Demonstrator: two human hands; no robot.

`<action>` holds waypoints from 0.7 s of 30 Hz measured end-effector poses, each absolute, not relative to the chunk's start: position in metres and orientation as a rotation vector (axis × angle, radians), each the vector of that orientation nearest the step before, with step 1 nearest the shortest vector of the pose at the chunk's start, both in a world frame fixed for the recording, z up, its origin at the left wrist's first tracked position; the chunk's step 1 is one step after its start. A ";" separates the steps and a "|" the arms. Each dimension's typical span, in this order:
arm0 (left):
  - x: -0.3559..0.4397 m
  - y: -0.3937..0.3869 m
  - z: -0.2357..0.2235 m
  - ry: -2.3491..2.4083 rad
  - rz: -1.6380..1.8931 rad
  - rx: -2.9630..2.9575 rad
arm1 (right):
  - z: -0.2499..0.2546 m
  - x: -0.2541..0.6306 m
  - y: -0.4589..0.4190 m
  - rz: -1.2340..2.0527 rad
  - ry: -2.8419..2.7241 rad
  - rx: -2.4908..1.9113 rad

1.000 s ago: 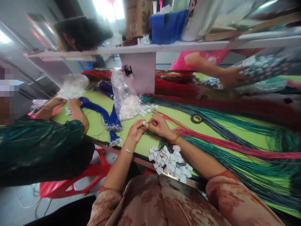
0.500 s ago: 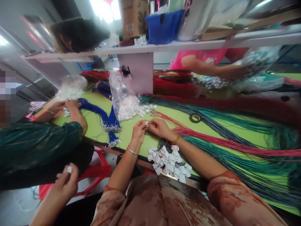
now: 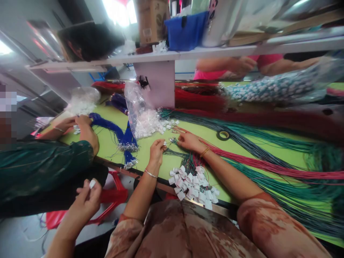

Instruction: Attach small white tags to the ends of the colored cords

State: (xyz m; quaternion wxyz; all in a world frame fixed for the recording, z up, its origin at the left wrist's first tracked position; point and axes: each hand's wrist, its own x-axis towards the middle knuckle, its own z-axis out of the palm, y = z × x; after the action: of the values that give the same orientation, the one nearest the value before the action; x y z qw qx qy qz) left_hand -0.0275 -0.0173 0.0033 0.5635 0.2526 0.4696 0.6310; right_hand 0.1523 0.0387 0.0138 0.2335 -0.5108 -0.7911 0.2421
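Observation:
My left hand [image 3: 156,153] pinches a small white plastic connector [image 3: 165,143] between thumb and fingertips, above the green table. To its right, my right hand [image 3: 190,142] has its fingers drawn together at the metal-tipped ends of green wires [image 3: 174,141]; the fingertips partly hide what they grip. Red wires [image 3: 242,161] run under and past my right wrist. Just in front of my body lies a heap of white connectors [image 3: 188,182] with wires attached. Beyond my hands, a clear plastic bag [image 3: 137,107] spills loose white connectors [image 3: 147,123].
A roll of black tape [image 3: 223,135] lies on dark wires. Blue wire bundles [image 3: 129,138] are at left, near a co-worker's hands [image 3: 83,123]. Another person's hand [image 3: 87,200] holds a white piece at lower left. Across the table, a person in pink handles bagged connectors [image 3: 279,86].
My hands have separated: the right has moved slightly right to the green wire ends, while the left keeps a white connector. The lower-left person's hand has moved right.

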 end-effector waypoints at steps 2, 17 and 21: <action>-0.028 -0.015 0.003 1.086 1.506 0.576 | 0.010 0.151 0.038 0.558 -2.276 -1.441; -0.019 -0.025 -0.002 0.914 1.428 0.620 | 0.010 0.146 0.028 0.804 -1.994 -1.153; -0.019 -0.025 -0.005 0.859 1.421 0.601 | 0.021 0.134 0.016 1.003 -1.852 -1.056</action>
State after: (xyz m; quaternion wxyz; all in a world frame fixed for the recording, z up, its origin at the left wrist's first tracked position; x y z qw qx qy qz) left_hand -0.0185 -0.0247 -0.0050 0.6349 0.2627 0.3757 0.6219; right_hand 0.1344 0.0165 0.0211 0.3829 -0.4140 -0.7263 0.3932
